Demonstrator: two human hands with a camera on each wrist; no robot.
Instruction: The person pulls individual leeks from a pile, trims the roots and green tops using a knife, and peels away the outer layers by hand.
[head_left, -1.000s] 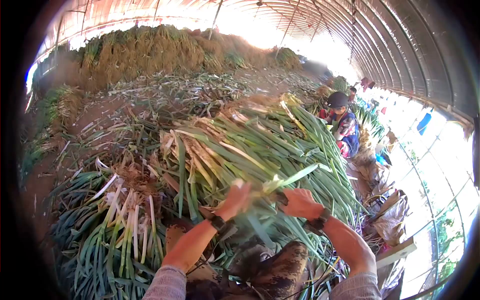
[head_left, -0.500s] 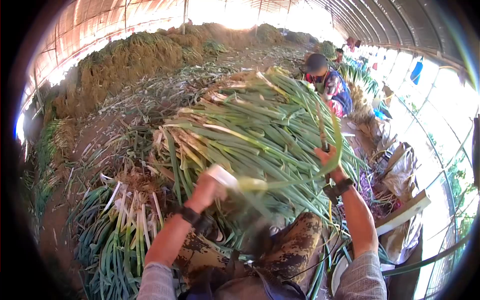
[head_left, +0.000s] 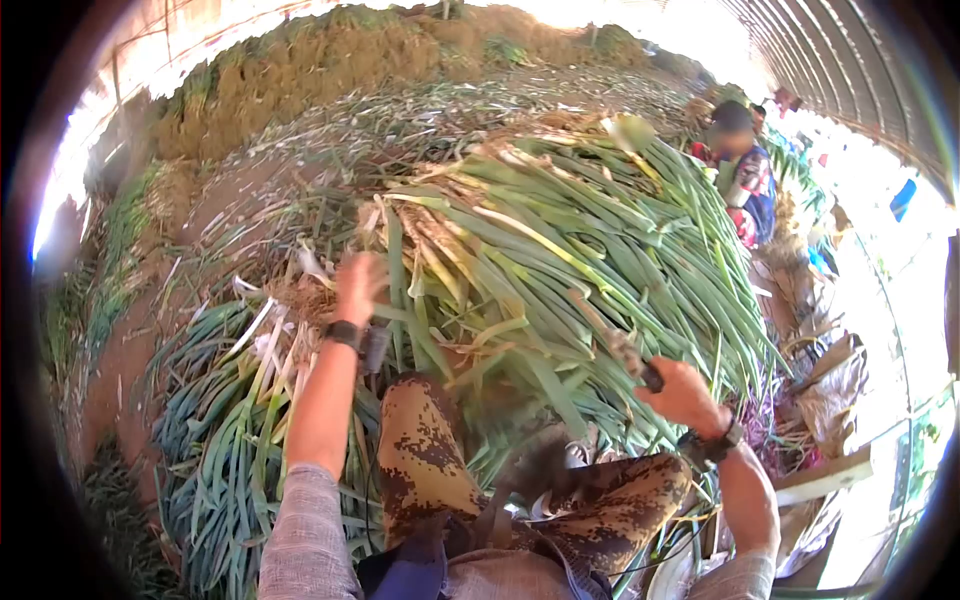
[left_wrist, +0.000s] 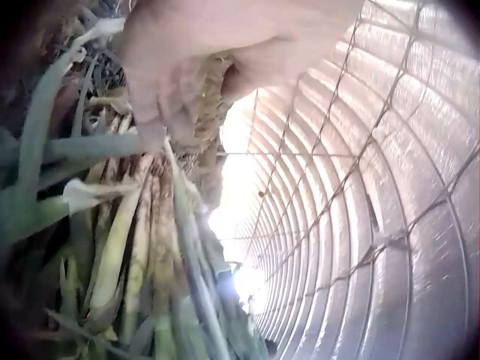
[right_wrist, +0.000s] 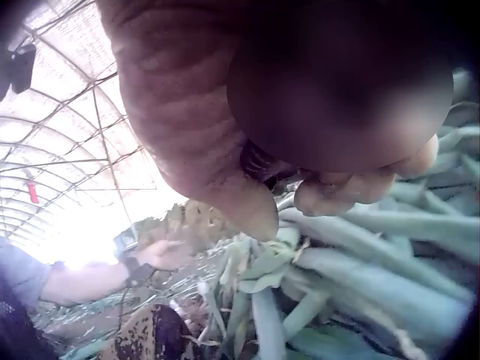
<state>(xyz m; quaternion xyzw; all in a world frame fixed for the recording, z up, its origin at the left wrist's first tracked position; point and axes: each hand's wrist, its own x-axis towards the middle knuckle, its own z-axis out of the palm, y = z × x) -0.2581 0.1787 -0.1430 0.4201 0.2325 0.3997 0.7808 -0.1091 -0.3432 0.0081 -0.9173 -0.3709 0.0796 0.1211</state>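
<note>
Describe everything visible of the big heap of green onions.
The heap is long, leafy plants, loosely layered, before the person's knees. In the head view, green leaves fan toward the lower right; pale, yellowish stalks with brown, dry-looking ends lie leftward. The left hand is near that edge; the right hand holds a blurred tool over the heap. Contact with either is unclear.
</note>
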